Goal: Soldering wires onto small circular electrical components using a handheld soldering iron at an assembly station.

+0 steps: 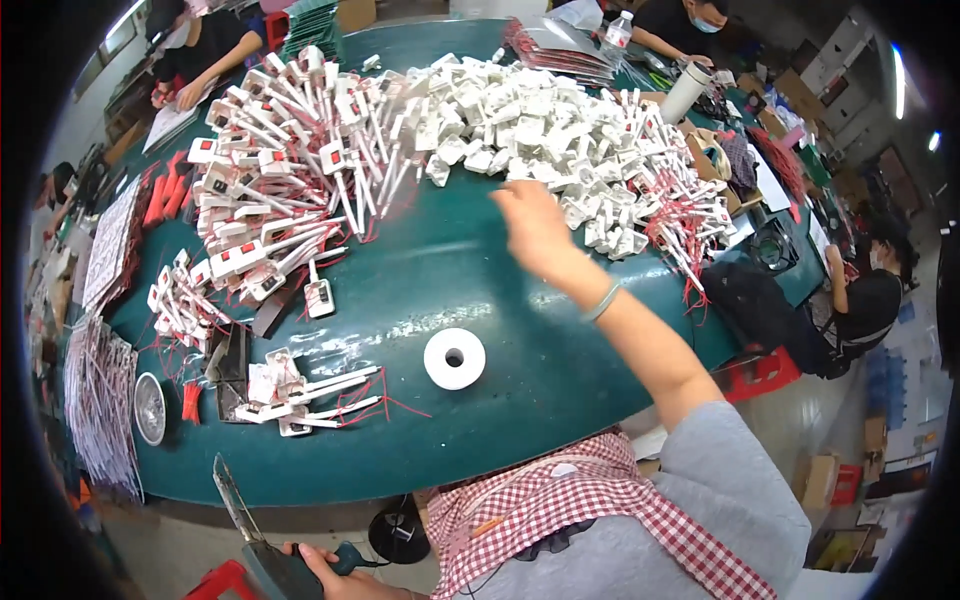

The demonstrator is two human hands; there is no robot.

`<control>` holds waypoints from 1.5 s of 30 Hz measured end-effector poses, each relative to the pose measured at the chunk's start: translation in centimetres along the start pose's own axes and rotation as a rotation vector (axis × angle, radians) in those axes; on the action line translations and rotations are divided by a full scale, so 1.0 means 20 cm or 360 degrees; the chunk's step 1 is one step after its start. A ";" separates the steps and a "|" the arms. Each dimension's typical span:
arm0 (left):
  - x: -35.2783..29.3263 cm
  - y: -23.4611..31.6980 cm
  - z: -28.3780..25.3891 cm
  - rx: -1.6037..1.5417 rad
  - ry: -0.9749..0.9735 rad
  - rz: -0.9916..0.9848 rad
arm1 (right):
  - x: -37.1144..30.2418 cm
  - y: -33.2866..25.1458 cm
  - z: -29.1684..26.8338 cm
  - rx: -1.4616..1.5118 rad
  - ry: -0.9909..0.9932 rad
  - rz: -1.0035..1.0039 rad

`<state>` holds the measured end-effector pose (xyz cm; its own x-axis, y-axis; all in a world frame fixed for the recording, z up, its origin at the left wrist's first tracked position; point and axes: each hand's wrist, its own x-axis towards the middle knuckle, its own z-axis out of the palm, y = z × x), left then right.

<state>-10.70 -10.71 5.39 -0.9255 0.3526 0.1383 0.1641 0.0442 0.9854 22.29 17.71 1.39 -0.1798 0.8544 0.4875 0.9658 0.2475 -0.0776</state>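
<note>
Over the table's middle, my right hand point(535, 225) reaches toward the front edge of a heap of small white plastic housings point(500, 115). Its fingers are bent and blurred, and whether anything is between them I cannot tell. At the lower left, below the table edge, my left hand point(322, 572) is closed around a dark green corded hand tool point(282, 572) with a long metal nose; its exact kind does not show. A white roll point(455, 375) with a dark centre hole stands in front of me. Left of it lie several white stick assemblies point(310, 400) with red wires.
A large pile of white sticks with red-marked heads point(290, 160) covers the far left. Red-wired sticks point(690, 205) lie at right. A small metal bowl point(150, 408) and a dark box point(232, 365) sit at left. A white bottle point(687, 92) stands far right. Other people work around the table.
</note>
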 end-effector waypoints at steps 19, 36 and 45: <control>-0.17 0.01 0.16 -0.0157 -0.0351 0.0000 | -0.48 -0.48 -0.28 0.1638 -0.0049 0.0116; -0.15 -0.06 0.10 -0.0203 -0.0304 -0.0093 | -0.54 -0.57 -0.37 0.0535 -0.0109 -0.0516; -0.12 -0.11 0.06 -0.0233 -0.0154 -0.0151 | -0.39 -0.56 -0.51 0.0289 -0.0533 -0.0753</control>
<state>-8.47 -10.49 2.71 -0.8961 0.4420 0.0410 0.0198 -0.0524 0.9984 14.83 3.59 7.31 -0.6592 0.7228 0.2074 0.7248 0.6842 -0.0809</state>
